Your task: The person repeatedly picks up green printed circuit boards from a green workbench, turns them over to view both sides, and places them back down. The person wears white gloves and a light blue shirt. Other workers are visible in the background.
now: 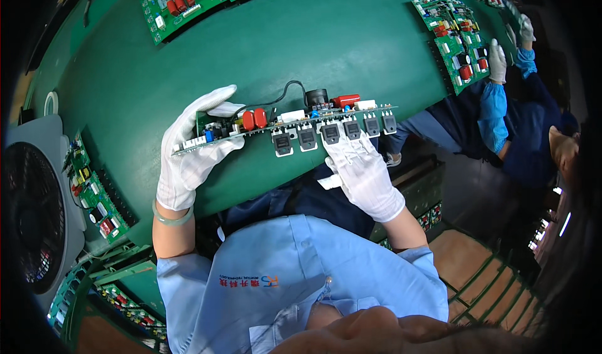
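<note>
A green circuit board is held nearly edge-on above the green table. Red capacitors, a black cylindrical part and a curved black wire stand on its upper side. Along its lower edge hangs a row of several black transistors with metal tabs. My left hand, in a white glove, grips the board's left end between thumb and fingers. My white-gloved right hand has its fingertips pressed against the middle transistors from below. Part of its grip is hidden behind them. A small white flap shows beside that hand.
More populated boards lie on the table: one far board, several at far right, one at left. A grey fan stands at left. A co-worker's gloved hand is at right. Slatted racks stand low right.
</note>
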A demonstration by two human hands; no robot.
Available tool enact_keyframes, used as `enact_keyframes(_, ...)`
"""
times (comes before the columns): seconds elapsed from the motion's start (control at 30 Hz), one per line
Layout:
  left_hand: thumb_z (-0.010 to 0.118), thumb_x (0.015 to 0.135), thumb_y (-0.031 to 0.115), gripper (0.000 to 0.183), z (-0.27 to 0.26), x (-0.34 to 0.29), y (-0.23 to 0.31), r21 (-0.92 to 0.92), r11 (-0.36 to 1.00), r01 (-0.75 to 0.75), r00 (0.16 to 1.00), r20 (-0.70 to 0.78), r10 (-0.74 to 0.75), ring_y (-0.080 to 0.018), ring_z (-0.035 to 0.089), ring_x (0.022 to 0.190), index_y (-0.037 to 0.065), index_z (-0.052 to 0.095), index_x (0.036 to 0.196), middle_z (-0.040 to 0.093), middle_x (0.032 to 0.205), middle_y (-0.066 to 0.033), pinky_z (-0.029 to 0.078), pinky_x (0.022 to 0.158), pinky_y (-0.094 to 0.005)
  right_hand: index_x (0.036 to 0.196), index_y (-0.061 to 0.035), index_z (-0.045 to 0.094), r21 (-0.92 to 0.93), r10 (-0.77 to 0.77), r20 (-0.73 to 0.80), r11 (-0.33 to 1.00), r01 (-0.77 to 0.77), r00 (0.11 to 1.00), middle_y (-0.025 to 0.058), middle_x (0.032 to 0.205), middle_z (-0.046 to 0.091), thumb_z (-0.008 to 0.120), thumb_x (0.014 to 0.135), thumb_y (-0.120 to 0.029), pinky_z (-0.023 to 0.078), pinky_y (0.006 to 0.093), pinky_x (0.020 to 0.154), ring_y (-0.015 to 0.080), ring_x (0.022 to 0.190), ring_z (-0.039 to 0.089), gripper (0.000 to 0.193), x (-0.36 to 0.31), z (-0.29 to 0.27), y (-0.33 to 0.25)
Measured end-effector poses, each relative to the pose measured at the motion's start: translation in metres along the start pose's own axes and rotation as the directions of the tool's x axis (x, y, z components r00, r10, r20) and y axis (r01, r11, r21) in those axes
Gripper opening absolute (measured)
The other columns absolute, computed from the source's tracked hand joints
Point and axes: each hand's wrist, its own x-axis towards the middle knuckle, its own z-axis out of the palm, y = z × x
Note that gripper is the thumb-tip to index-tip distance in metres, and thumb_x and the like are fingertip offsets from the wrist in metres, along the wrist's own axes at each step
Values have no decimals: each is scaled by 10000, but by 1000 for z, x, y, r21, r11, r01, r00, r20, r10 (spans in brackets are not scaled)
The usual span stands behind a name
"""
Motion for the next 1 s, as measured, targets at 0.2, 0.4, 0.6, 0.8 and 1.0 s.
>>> enact_keyframes(0.2, 822, 806, 94, 615, 1, -4, 9, 54, 996, 68, 997, -39, -66, -177, 667, 982, -65, 553, 1335, 672, 1155, -147, 539, 918, -315, 1231, 81, 650, 712, 598, -310, 661, -237, 740, 134, 1127, 733, 559, 1033, -240, 551, 287, 720, 163, 843, 697, 388, -9, -3, 15)
enact_keyframes(0.4, 810, 796, -26, 463, 14, -11, -1, 124, 990, -61, 998, 19, 59, -172, 658, 1018, -38, 576, 1196, 657, 1130, -123, 544, 906, -311, 1438, -11, 516, 655, 735, -284, 618, -435, 616, 105, 1177, 615, 678, 937, -31, 509, 222, 740, 79, 832, 573, 527, -12, 15, 11)
enact_keyframes(0.6, 854, 783, 81, 442, 24, -14, -6, 253, 951, -180, 983, 24, 180, -207, 694, 986, 6, 585, 1125, 681, 1101, -152, 552, 857, -308, 1349, 4, 583, 348, 546, -332, 829, -438, 769, 111, 1136, 627, 587, 999, -50, 500, 261, 723, 145, 794, 586, 354, -27, 14, 6)
enact_keyframes(0.8, 856, 780, 105, 464, 25, -15, -6, 259, 960, -109, 994, 17, 109, -228, 675, 1005, -2, 574, 1132, 667, 1116, -164, 537, 882, -345, 1306, 79, 591, 582, 597, -348, 742, -333, 723, 210, 1234, 679, 670, 932, -27, 548, 333, 888, 261, 1029, 706, 397, -7, 20, -22)
enact_keyframes(1.0, 862, 789, 183, 438, 25, -14, -9, 340, 921, -190, 981, 19, 196, -240, 713, 948, 28, 601, 1105, 691, 1079, -135, 565, 805, -336, 1223, 44, 619, 438, 455, -318, 849, -296, 832, 183, 1137, 712, 717, 900, -41, 574, 346, 781, 300, 900, 715, 349, 2, 20, -43)
